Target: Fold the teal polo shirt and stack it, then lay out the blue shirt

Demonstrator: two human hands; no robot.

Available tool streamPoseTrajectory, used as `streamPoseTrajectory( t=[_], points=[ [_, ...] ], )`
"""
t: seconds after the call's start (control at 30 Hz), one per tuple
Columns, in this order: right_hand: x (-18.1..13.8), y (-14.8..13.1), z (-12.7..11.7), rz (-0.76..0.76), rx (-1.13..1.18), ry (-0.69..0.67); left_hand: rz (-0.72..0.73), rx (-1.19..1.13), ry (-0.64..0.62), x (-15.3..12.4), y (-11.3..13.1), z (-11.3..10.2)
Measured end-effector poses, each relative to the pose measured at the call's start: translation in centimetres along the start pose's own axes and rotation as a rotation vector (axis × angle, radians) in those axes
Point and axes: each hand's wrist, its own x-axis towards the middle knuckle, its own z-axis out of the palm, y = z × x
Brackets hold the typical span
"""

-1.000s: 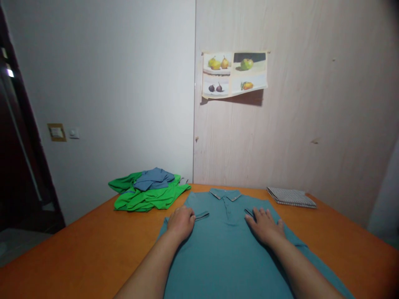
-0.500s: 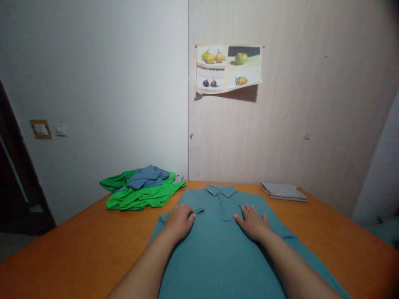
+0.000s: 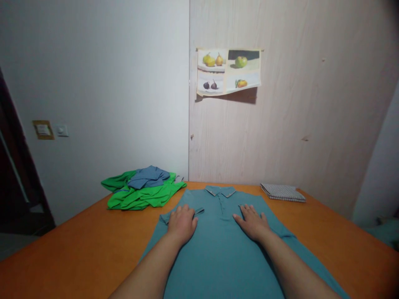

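Left hand [image 3: 182, 224] and right hand [image 3: 251, 223] lie palm down, opened out, the right's fingers more spread, on a teal polo shirt [image 3: 220, 257] laid front up across the orange bench [image 3: 77, 253], collar [image 3: 220, 191] at the far end; neither seems to grip cloth. A striped cuff edge [image 3: 199, 211] shows beside the left fingers. Smoothing well here calls for flat palms and light, even pressure, keeping the placket [image 3: 222, 206] straight. Bunched cloth [image 3: 163, 218] outside the left hand and a crease [image 3: 289, 236] beyond the right wrist deserve gentle strokes too
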Motion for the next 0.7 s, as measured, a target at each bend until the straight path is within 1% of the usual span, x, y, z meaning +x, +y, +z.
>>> streamPoseTrajectory(
  t=[0.1,0.2,0.33,0.43,0.53,0.63,0.7],
  points=[
    [-0.4,-0.3,-0.5,-0.005,-0.012,-0.008,0.008,0.024,0.024,-0.2,0.3,0.1],
    [-1.3,-0.2,-1.4,-0.036,-0.017,-0.029,0.018,0.029,0.016,-0.2,0.4,-0.1],
    [-3.5,0.8,-2.9,-0.045,-0.017,-0.052,0.05,-0.034,-0.047,-0.1,-0.2,-0.6],
    [-6.3,2.3,-3.5,-0.051,-0.002,-0.047,0.102,-0.084,-0.114,-0.2,-0.9,-1.2],
    [-9.9,3.9,-2.8,-0.049,0.038,-0.018,0.163,-0.136,-0.144,-1.3,-1.4,-2.0],
    [-13.3,5.1,-1.4,-0.037,0.042,0.005,0.228,-0.236,-0.13,-3.1,-1.4,-2.3],
    [-14.9,5.4,-0.8,-0.039,0.027,0.018,0.251,-0.299,-0.145,-4.6,-1.2,-2.3]
  ],
)
